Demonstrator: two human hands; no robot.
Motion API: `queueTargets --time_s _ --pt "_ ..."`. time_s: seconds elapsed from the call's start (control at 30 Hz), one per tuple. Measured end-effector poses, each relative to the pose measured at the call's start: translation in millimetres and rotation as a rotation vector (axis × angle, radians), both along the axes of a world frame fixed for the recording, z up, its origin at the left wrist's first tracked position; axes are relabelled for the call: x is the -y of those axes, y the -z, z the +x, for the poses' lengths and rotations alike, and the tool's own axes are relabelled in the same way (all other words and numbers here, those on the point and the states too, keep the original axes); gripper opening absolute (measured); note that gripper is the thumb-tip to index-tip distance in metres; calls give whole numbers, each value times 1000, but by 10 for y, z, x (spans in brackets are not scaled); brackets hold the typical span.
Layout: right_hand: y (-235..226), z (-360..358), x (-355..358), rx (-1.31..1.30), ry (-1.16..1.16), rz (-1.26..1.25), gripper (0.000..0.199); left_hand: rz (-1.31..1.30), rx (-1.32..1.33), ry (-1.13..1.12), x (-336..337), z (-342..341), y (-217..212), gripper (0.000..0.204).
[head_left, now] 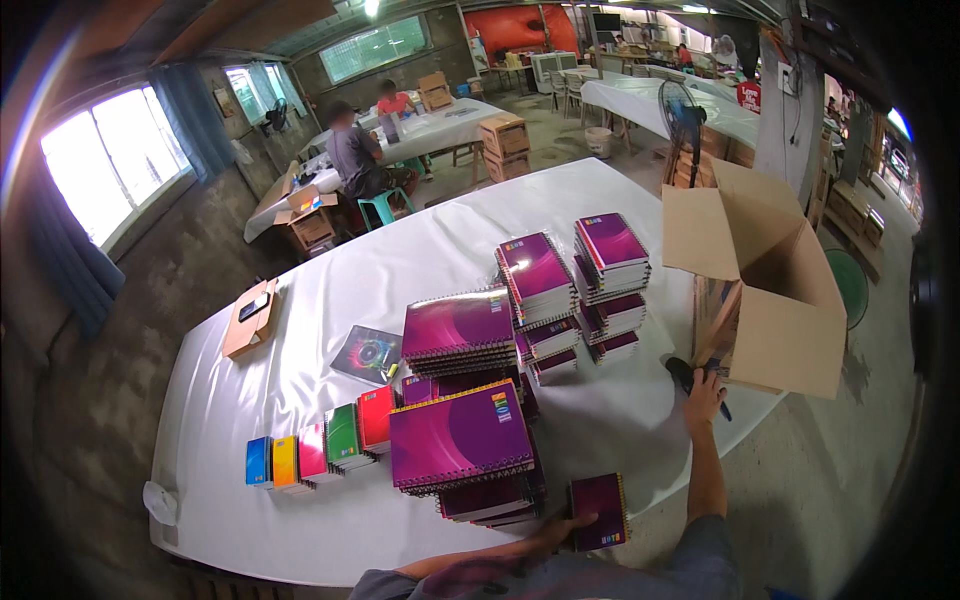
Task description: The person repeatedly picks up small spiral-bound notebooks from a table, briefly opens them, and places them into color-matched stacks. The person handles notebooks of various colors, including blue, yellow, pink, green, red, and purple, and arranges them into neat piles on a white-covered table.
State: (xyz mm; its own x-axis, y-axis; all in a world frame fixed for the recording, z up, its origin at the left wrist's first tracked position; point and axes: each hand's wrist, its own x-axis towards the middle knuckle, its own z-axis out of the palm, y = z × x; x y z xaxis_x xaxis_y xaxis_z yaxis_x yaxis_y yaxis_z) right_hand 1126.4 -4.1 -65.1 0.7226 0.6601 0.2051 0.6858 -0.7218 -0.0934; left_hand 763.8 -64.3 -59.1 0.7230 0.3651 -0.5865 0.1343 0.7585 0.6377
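A small purple spiral notebook is gripped in my left hand near the front edge of the table, thumb on its cover. My right hand reaches out to the table's right edge, beside the open cardboard box. Its fingers are curled over a dark object, and a thin blue piece shows below the hand; what exactly it grips I cannot make out. Just left of my hands rise stacks of large purple spiral notebooks. Behind them stand smaller purple notebooks in stacks.
A row of small notebooks, from a blue one to a red one, lies at left. Farther back are a dark square package and a shallow carton with a phone on it. Two people sit at a far table; a fan stands behind.
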Motion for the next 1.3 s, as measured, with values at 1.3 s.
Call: queueTargets --time_s 1.3 --pt "-532 -1492 679 -1809 -201 661 53 5 220 677 121 -465 -126 62"
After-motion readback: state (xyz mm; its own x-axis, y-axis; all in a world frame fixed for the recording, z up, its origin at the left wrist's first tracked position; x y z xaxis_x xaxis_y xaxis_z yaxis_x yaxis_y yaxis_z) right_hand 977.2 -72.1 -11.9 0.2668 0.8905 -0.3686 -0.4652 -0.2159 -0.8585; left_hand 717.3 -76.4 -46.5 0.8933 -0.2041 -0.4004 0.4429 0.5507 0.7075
